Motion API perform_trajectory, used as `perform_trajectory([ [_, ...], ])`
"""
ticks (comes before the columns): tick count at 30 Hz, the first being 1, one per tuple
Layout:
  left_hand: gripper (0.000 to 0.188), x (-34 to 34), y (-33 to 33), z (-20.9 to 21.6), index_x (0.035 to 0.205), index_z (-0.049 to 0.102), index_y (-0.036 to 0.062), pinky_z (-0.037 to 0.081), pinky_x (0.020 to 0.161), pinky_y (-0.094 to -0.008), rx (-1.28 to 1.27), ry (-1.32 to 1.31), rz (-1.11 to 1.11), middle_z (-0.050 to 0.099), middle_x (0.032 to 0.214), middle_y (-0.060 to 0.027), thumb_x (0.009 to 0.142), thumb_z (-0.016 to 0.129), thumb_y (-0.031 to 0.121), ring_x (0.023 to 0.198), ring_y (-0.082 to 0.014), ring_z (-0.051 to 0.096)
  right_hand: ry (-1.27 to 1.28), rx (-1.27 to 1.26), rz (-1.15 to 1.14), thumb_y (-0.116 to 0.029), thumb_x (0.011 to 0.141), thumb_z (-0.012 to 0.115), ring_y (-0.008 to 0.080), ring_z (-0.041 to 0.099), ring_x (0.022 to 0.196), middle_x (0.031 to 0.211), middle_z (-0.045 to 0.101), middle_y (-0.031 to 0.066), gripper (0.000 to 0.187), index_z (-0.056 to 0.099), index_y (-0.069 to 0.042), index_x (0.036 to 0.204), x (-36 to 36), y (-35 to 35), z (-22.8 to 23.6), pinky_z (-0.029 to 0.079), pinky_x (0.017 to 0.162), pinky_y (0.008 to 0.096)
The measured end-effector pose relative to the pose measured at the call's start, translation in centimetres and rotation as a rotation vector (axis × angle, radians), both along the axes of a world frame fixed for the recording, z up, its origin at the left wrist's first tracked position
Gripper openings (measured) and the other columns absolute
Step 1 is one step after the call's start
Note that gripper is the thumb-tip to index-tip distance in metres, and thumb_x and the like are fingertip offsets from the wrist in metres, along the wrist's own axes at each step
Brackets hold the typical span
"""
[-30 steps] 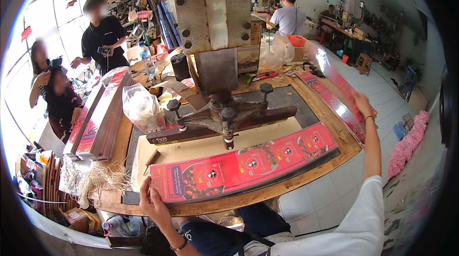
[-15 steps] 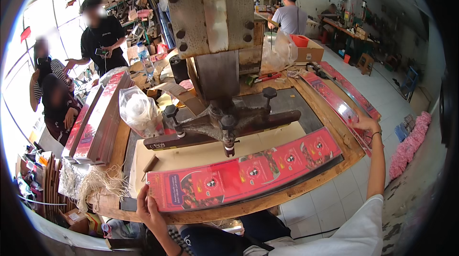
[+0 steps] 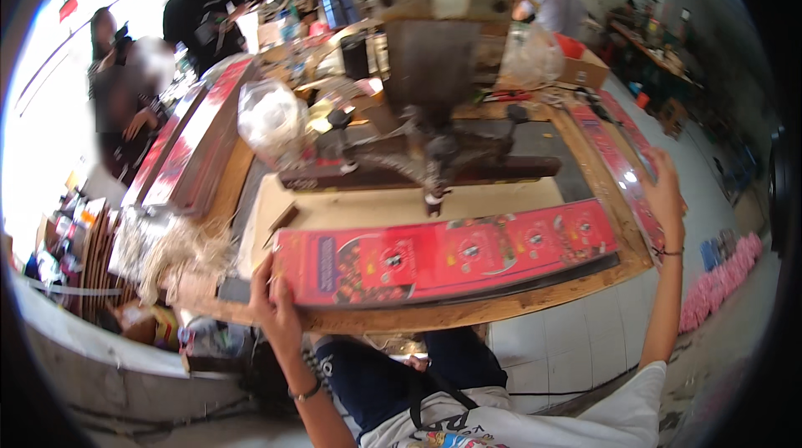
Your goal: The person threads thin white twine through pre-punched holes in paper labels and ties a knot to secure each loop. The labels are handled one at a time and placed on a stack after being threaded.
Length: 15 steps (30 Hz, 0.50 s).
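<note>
A long red printed strip (image 3: 443, 254), with food pictures and round emblems, lies across the front of the work table under a dark metal press head (image 3: 434, 151). My left hand (image 3: 277, 306) is at its left end, thumb and fingers gripping the corner. My right hand (image 3: 666, 197) is raised at the table's right edge, fingers stretched upward and slightly blurred. Beside it lie more red printed strips (image 3: 614, 155); whether the hand touches them I cannot tell. A small brown bar (image 3: 284, 218) rests on the cream board (image 3: 359, 206) behind the front strip.
Tall stacks of red strips (image 3: 196, 151) stand at the left, with a bundle of pale strings (image 3: 180, 247) before them. A plastic bag (image 3: 271, 118) sits near the press. Several people are beyond the table. A pink fluffy roll (image 3: 723, 281) is at the right.
The view has shifted, so the table sits higher in the picture. My right hand has lifted from the strips on the right, its fingers now pointing up. My left hand stays at the front strip's corner.
</note>
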<state>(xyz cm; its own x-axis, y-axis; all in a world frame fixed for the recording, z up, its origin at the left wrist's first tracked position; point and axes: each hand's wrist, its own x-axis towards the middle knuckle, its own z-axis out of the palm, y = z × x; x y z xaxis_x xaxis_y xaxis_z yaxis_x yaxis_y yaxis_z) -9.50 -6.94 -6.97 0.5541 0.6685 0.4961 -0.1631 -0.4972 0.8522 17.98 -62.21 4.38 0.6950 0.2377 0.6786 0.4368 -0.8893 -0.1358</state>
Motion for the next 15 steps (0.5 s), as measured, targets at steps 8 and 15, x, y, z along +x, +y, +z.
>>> perform_trajectory([
  [8,0.037,0.3,0.4,-0.1,0.124,0.060,-0.0035,0.048,0.085,-0.0292,-0.056,-0.018,-0.048,0.062,0.116,-0.0147,0.092,0.061,0.015,0.100,-0.0185,0.060,-0.072,-0.097,1.128,-0.014,0.079,0.072,0.0250,0.064,0.082,0.088,0.067,0.0057,0.011,0.067,-0.011,0.089,-11.1,30.6,5.8,0.051,0.076,0.0388],
  [15,0.025,-0.2,0.9,0.0,0.119,0.061,-0.0013,0.043,0.072,-0.0221,-0.132,-0.050,-0.051,0.061,0.097,-0.0032,0.099,0.049,0.008,0.080,-0.0073,0.051,0.350,-0.014,1.381,-0.023,0.087,0.063,0.0293,0.065,0.082,0.084,0.065,0.0108,0.014,0.066,-0.009,0.088,-12.4,48.6,0.4,0.051,0.074,0.0397],
])
